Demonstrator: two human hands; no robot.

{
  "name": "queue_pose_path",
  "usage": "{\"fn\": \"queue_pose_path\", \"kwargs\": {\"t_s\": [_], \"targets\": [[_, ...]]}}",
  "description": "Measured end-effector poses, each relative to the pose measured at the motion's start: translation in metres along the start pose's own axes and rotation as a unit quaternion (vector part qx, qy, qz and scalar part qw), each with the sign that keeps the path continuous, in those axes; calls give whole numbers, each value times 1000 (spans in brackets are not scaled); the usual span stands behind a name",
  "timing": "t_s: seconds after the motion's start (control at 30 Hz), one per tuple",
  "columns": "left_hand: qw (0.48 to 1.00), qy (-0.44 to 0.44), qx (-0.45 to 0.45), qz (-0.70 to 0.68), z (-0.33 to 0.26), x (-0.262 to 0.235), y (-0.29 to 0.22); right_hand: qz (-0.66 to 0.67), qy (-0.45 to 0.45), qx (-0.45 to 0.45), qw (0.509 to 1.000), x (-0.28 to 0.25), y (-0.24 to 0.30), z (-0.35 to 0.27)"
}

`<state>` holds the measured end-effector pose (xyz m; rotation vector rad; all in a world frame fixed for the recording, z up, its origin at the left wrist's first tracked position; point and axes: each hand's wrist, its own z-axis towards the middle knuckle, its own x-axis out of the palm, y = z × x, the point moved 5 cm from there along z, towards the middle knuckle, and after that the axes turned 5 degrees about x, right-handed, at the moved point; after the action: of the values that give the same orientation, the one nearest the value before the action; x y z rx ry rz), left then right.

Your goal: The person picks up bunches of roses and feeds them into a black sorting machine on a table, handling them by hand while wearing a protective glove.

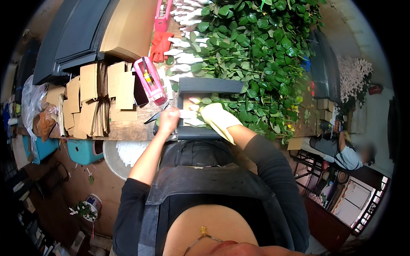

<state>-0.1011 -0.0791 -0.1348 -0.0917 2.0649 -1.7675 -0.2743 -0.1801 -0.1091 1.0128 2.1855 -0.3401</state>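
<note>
In front of me a dark corrugated cardboard wrap [211, 85] lies on the table, with pink-white rose heads [195, 101] and leafy stems beside it. White sleeves [194, 122] cover some of the blooms. My bare left hand [169, 120] is closed beside the sleeved heads at the wrap's left edge; what its fingers grip is hidden. A pale yellow glove covers my right hand [218, 120], which curls over the rose stems just right of the heads. Near my left hand are a dark thin-edged piece [153, 118] and a pink tape dispenser [150, 80].
Leafy rose stems [265, 55] pile up beyond and right. A red glove [161, 46] and another pink dispenser [162, 17] lie farther back. Stacked cardboard [89, 100] stands left. Below the table edge are a teal bin [85, 151] and a round basin [112, 160]. Another person [348, 157] sits at right.
</note>
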Motion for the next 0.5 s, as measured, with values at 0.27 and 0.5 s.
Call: {"fn": "queue_pose_path", "kwargs": {"t_s": [0.27, 0.5], "targets": [[986, 136, -84, 48, -15, -65, 26, 49, -37, -28, 998, -57, 0, -57], [920, 325, -124, 180, 2, 7, -17, -57, 55, -111, 991, -28, 13, -37]]}}
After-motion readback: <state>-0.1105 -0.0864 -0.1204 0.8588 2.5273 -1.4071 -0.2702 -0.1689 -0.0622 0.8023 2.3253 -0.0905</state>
